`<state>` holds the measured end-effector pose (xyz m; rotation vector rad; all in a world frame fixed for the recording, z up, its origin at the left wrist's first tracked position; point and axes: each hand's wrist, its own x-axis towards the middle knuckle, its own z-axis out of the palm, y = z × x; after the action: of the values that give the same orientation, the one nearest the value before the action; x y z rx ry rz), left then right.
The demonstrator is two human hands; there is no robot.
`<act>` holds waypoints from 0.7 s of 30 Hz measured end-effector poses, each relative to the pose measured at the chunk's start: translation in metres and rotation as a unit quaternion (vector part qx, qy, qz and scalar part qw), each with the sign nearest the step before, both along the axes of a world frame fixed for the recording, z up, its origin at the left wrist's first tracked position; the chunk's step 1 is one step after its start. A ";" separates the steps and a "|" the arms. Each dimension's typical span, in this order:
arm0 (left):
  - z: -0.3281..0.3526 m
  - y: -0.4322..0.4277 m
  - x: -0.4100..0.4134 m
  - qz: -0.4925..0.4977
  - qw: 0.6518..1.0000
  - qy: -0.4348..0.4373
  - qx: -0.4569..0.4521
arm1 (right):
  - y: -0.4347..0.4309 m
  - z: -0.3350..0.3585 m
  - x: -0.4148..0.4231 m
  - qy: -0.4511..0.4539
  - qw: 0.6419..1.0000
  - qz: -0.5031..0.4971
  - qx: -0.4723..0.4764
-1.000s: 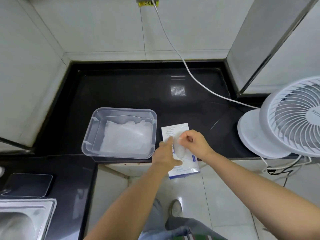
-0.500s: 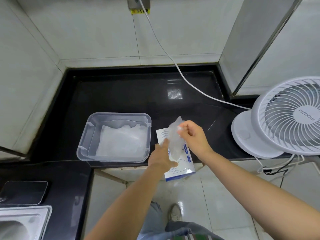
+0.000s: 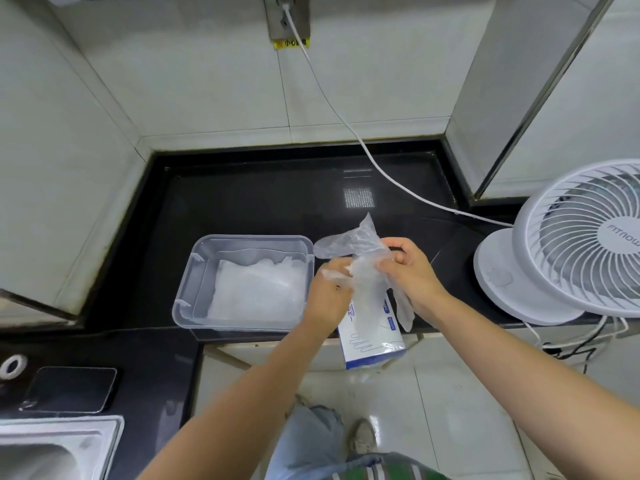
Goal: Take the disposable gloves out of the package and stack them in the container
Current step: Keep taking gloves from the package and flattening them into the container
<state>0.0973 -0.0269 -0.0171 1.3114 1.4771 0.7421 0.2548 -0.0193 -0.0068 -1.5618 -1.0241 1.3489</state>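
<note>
L hand (image 3: pixel 327 296) & R hand (image 3: pixel 410 271) both pinch one clear glove (image 3: pixel 349 242), held over the pkg (image 3: pixel 375 336); pkg lies at counter (image 3: pixel 259 202) edge, just beside container (image 3: pixel 188 282). Stacked gloves (image 3: pixel 256 292) lie flat inside it.

Not much to read here. The fan (image 3: pixel 568 244) hub says "FITNOW", running sideways and cut off at the frame edge. The yellow sticker (image 3: pixel 290 43) under the socket (image 3: pixel 285 15) starts "小心"; the cord (image 3: pixel 325 95) covers the rest. Blue print on the box (image 3: pixel 374 337) is too blurry.
</note>
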 end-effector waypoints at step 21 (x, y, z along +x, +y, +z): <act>0.043 0.027 -0.102 -0.056 0.982 -0.163 -0.082 | 0.007 0.035 -0.066 -0.034 0.965 0.197 -0.168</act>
<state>-0.0051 0.0006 0.0258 1.0800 1.1671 0.7068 0.1891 -0.0119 0.0277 -1.7175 -1.2452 1.8289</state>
